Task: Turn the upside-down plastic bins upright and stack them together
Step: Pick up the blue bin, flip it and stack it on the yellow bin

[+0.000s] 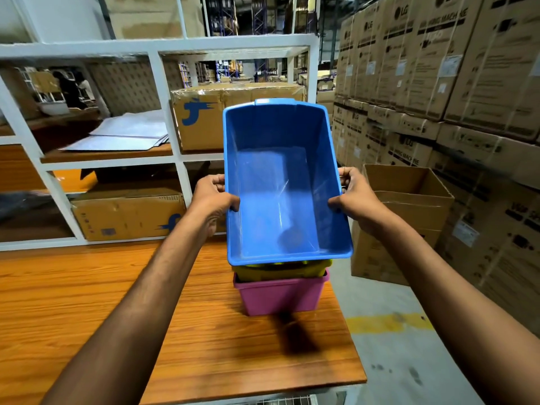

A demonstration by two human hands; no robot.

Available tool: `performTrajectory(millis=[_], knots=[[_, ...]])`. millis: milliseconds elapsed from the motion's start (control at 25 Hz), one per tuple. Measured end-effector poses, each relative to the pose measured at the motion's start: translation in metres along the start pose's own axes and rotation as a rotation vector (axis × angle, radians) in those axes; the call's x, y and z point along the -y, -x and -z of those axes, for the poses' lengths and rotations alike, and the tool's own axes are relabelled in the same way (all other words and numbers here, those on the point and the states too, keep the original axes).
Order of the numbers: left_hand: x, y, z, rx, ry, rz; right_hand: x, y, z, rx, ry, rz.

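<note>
A blue plastic bin (280, 182) is upright, its open top facing me, empty inside. My left hand (214, 198) grips its left rim and my right hand (349, 197) grips its right rim. The blue bin is directly above a yellow bin (292, 268), of which only the near rim shows. The yellow bin sits nested in a pink bin (280, 293), which stands upright on the wooden table (117, 302) near its right edge. Whether the blue bin rests in the yellow one or hovers just over it, I cannot tell.
A white shelf frame (166, 112) stands behind the table, holding cardboard boxes (201, 121) and a stack of sheets (125, 133). An open cardboard box (409, 206) stands on the floor at right, with stacked cartons (438, 68) behind it. The table's right edge drops to the concrete floor.
</note>
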State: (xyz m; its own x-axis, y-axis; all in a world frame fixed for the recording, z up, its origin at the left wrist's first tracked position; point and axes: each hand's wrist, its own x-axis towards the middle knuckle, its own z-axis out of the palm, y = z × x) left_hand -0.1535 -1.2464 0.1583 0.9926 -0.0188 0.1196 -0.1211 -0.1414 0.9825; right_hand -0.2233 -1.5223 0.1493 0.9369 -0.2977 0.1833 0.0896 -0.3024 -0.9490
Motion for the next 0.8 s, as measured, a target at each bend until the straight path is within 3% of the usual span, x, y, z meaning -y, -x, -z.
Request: performTrajectory(millis=[520,800], knots=[[0.004,-0.032,0.005,0.043,-0.110,0.175,0.016,-0.017,-0.017,0.106,0.086,-0.179],[0.027,-0.044,-0.005,0.031,-0.109,0.213,-0.005,-0.028,-0.027,0.073,0.113,-0.235]])
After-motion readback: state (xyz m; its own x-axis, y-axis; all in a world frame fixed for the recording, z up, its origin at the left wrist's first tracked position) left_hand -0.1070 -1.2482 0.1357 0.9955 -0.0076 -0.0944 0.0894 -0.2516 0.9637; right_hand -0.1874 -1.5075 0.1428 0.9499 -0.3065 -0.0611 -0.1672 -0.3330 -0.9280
